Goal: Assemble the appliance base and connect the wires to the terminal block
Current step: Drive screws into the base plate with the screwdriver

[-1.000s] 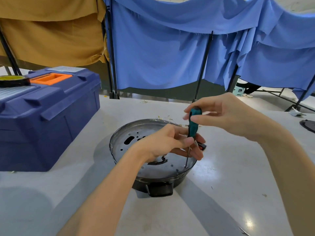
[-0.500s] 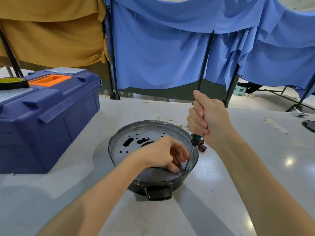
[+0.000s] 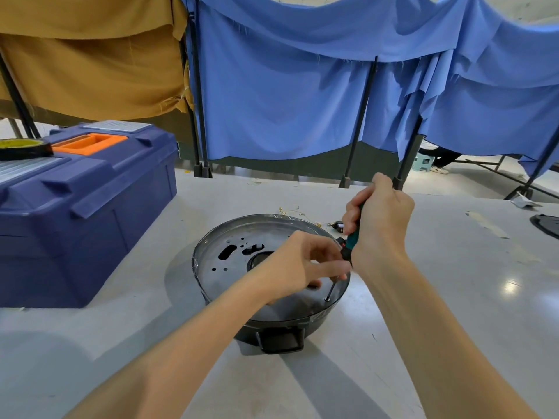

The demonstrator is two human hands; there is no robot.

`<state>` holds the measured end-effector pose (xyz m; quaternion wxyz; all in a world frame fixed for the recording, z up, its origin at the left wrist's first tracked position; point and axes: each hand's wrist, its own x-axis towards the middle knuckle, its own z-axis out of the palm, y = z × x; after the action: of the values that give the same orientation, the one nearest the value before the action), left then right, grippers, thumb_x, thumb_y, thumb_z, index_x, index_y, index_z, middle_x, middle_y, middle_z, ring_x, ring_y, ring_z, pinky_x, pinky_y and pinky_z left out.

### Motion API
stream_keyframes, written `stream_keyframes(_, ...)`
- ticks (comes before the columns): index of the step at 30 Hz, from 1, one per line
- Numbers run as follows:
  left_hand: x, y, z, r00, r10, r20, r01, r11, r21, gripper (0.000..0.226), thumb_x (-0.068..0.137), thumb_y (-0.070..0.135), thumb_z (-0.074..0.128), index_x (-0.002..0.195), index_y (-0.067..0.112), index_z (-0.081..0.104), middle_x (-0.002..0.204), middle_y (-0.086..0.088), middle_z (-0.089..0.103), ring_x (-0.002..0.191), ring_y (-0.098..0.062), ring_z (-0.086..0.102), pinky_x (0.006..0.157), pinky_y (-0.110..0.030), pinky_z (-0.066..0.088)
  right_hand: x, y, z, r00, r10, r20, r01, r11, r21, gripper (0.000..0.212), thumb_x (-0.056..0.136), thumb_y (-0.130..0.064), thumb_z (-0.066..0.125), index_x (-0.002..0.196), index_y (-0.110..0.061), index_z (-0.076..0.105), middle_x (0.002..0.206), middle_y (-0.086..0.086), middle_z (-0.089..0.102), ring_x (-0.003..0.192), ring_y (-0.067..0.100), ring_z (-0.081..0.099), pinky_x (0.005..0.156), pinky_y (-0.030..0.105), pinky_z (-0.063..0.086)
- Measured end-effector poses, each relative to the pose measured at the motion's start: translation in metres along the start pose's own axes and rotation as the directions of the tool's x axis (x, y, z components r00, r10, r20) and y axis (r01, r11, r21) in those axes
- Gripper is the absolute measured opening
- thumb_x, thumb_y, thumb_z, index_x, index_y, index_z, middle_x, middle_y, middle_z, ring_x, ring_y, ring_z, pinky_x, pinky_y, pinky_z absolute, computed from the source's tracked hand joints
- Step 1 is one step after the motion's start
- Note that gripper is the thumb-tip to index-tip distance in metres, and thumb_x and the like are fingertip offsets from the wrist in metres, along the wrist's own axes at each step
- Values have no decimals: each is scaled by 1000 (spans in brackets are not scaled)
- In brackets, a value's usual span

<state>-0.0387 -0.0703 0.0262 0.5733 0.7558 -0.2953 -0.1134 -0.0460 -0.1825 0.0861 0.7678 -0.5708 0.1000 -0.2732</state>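
Note:
The appliance base (image 3: 236,261) is a round dark pot body lying upside down on the table, its perforated metal bottom plate facing up and a black handle (image 3: 281,343) toward me. A teal-handled screwdriver (image 3: 352,238) stands tilted, with its tip in a screw (image 3: 327,299) near the plate's right rim. My right hand (image 3: 378,219) grips the handle in a fist from above. My left hand (image 3: 299,267) reaches over the plate and pinches the thin shaft with index finger and thumb. Thin wires with gold terminals (image 3: 290,211) lie behind the base.
A large blue toolbox (image 3: 90,207) with an orange tray stands at the left, a tape roll (image 3: 21,148) on its lid. A small black and red part (image 3: 337,225) lies behind the base. A dark flat object (image 3: 547,225) sits at the right edge. Blue and tan curtains hang behind.
My right hand shifted from a fingertip hold on the handle's top to a full fist. My left hand dropped toward the tip, then came back up the shaft.

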Motion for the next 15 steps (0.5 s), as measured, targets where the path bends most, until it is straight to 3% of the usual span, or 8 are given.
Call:
stream_keyframes(4,-1,8,2,999,18,30,-18,999,-29,13,92,28,65,103,23,61,74,4,66,76,-7,62,69,-35,49,-1,0,-5,994,48,98,-51,998,38,46,98,-23,41,54,-11,43,40,2,43,35,15,34,40,22,29)
stream_keyframes(6,-1,8,1,999,9,39,-8,1000,-26,11,97,30,58,107,26,61,81,1,69,81,-7,64,76,-41,53,2,-1,-9,967,104,231,-114,993,29,48,97,-27,43,53,-10,47,45,5,46,38,17,39,42,24,34)
stream_keyframes(10,-1,9,-7,997,-33,69,35,999,-31,16,101,28,51,106,21,64,91,-3,71,89,-9,67,91,-51,54,22,-15,-17,762,207,614,-253,967,-13,60,97,-37,43,49,-4,54,50,15,52,43,25,49,46,25,47)
stream_keyframes(13,0,11,-9,992,-48,118,50,999,-9,15,102,25,48,105,23,63,96,-3,73,96,-14,68,92,-51,53,31,-16,-15,669,212,713,-245,968,-58,67,100,-32,43,37,-10,37,33,5,33,29,18,30,36,22,22)
stream_keyframes(15,1,8,-8,991,-45,122,45,999,2,15,102,25,48,111,22,61,97,-2,74,98,-15,68,91,-49,54,32,-10,-11,733,179,656,-210,977,-32,66,102,-26,42,39,-13,31,31,1,24,27,14,20,38,25,9)
